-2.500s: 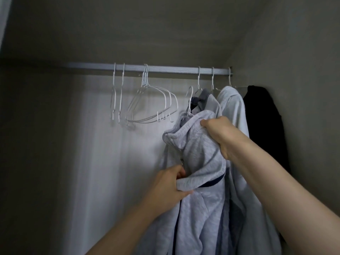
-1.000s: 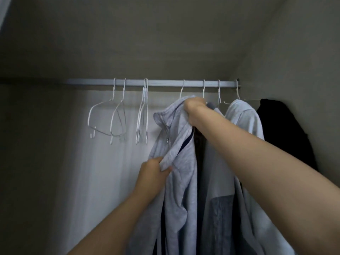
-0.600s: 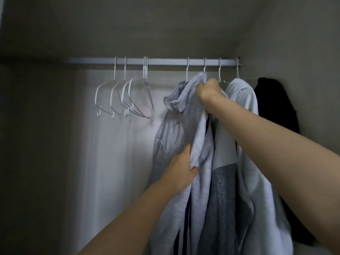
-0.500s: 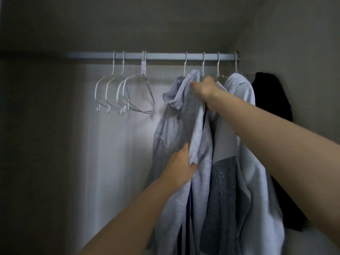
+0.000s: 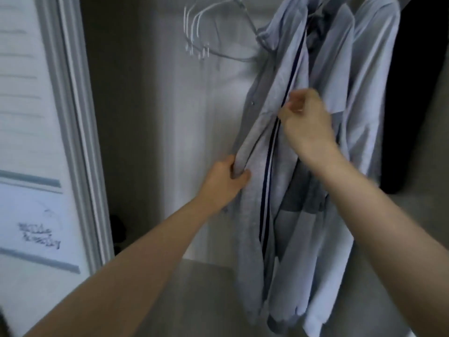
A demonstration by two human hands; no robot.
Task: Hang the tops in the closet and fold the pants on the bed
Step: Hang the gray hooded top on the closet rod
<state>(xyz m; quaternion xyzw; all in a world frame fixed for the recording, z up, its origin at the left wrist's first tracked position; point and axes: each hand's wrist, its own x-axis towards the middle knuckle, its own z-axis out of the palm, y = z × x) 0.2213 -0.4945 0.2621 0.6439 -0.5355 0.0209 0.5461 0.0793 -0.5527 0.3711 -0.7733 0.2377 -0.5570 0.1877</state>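
Observation:
A light grey zip-up hoodie [image 5: 272,98] with a dark stripe down its front hangs in the closet, its hood flopped to the left. My left hand [image 5: 227,180] grips its left front edge at mid height. My right hand [image 5: 303,122] is higher, with thumb and fingers pinching the fabric at the striped zipper edge. Behind it hang a grey top [image 5: 323,76] with a darker panel and another pale top [image 5: 374,69]. The rod is out of view above the frame.
Several empty white wire hangers [image 5: 199,27] hang left of the hoodie. A black garment [image 5: 418,93] hangs at the far right. A white louvred closet door [image 5: 36,142] with its frame stands on the left. Carpet [image 5: 194,300] covers the closet floor.
The view has dropped from the rod to the garments' lower parts. My right hand has come down from the hoodie's collar to its zipper edge, and my left hand has moved to the left front edge.

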